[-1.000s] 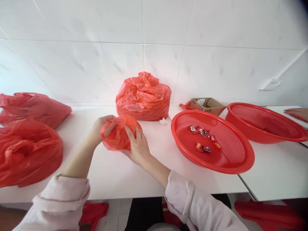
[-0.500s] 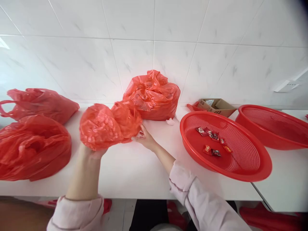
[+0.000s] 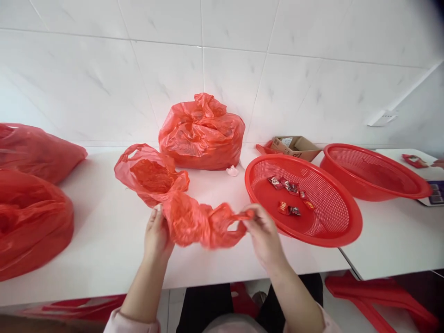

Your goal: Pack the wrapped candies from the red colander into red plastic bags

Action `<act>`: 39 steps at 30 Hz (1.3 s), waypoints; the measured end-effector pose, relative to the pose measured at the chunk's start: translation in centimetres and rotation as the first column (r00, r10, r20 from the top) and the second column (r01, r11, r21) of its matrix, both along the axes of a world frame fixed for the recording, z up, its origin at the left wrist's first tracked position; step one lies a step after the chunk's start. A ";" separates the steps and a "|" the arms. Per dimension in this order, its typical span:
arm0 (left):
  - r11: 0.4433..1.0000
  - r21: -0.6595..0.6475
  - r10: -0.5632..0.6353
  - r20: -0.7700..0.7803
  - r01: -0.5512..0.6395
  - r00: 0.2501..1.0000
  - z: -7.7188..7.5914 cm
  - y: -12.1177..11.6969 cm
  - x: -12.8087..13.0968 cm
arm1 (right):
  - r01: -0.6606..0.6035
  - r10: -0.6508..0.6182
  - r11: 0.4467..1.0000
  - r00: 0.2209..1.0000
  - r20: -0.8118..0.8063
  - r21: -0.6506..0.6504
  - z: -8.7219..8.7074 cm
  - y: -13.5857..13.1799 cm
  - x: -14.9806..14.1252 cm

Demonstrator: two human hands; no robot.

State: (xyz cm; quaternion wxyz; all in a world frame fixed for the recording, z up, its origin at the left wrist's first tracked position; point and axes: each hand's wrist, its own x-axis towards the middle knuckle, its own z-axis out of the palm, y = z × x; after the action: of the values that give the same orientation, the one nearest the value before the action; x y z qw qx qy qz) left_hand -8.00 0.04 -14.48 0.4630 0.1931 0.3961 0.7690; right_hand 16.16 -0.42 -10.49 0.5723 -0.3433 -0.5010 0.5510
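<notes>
A crumpled red plastic bag is stretched between my two hands above the white table. My left hand grips its left end, with the thumb on top and the other fingers partly hidden. With its fingers pinched, my right hand holds a handle loop at the other end. Behind my left hand lies more thin red plastic with a loop and a gaping mouth; I cannot tell whether it belongs to the same bag. Just right of my right hand stands a red perforated basket with several small wrapped candies in it.
A full, gathered red bag stands against the tiled wall, a scrap of white tissue beside it. Two bulging red bags occupy the left. A cardboard box and a second red basket are at the back right.
My right hand has moved right and nearer, drawing the bag's handle out toward the basket. The bunched bag in my left hand is now lower and stretched sideways. The view has shifted right.
</notes>
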 end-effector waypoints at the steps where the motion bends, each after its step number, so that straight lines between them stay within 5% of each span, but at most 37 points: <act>1: 0.999 -0.007 0.050 0.002 -0.050 0.999 -0.3 0.2 -0.5 | 0.102 -0.102 0.995 0.994 -0.028 0.019 0.1 -0.6 1.4; 5: 0.988 -0.085 0.125 -0.039 -0.128 0.991 -0.6 -0.1 -1.2 | 0.359 -0.350 0.928 0.932 -0.098 0.102 1.4 -2.5 5.8; 9: 0.987 -0.074 0.101 -0.399 -0.142 0.911 1.2 -2.8 1.8 | 0.196 -0.214 0.953 0.975 0.057 0.231 2.0 -4.2 6.4; 11: 0.991 0.018 0.109 -0.699 -0.135 0.706 2.9 -4.7 4.0 | 0.078 -0.126 0.960 0.978 0.168 0.268 1.9 -5.0 5.5; 13: 0.999 -0.027 -0.039 -0.891 0.032 0.453 4.3 -6.3 6.1 | 0.016 -0.102 0.951 0.960 0.261 0.310 1.6 -5.9 4.4; 16: 0.870 -0.393 -0.422 -0.906 0.297 0.039 4.8 -7.4 8.2 | -0.090 -0.054 0.918 0.937 0.345 0.387 1.4 -7.1 3.1; 18: 0.777 -0.565 -0.555 -0.823 0.277 -0.121 3.8 -6.9 8.7 | -0.175 -0.002 0.883 0.927 0.376 0.436 1.5 -7.9 2.8; 20: 0.761 -0.619 -0.619 -0.782 0.194 -0.068 2.3 -5.7 8.4 | -0.251 0.051 0.866 0.905 0.423 0.433 1.8 -8.8 3.0; 22: 0.771 -0.620 -0.634 -0.770 0.145 0.077 1.1 -4.1 7.3 | -0.339 0.121 0.869 0.852 0.509 0.361 2.1 -9.4 3.6; 25: 0.761 -0.612 -0.648 -0.726 0.214 0.230 0.9 -1.9 4.7 | -0.444 0.189 0.865 0.722 0.665 0.236 2.7 -9.5 5.3; 28: 0.743 -0.581 -0.669 -0.623 0.334 0.405 2.0 -0.8 1.8 | -0.394 0.072 0.892 0.606 0.792 0.221 3.1 -8.4 7.7; 32: 0.798 -0.460 -0.576 -0.397 0.389 0.714 2.8 -1.2 -0.3 | -0.248 -0.158 0.916 0.500 0.851 0.315 3.2 -7.1 10.1; 35: 0.832 -0.379 -0.452 -0.041 0.404 0.891 2.5 -2.2 0.2 | -0.156 -0.291 0.888 0.538 0.791 0.433 3.7 -7.3 9.5; 39: 0.813 -0.313 -0.492 0.082 0.491 0.867 2.4 -3.5 2.4 | -0.136 -0.321 0.838 0.661 0.679 0.528 4.4 -7.4 5.4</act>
State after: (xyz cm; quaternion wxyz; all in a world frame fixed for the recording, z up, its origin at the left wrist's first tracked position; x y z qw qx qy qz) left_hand -5.65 -3.48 -12.06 0.6706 0.2112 0.4539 0.5474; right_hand 21.58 -7.84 -6.11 0.4171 -0.3895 -0.8040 0.1671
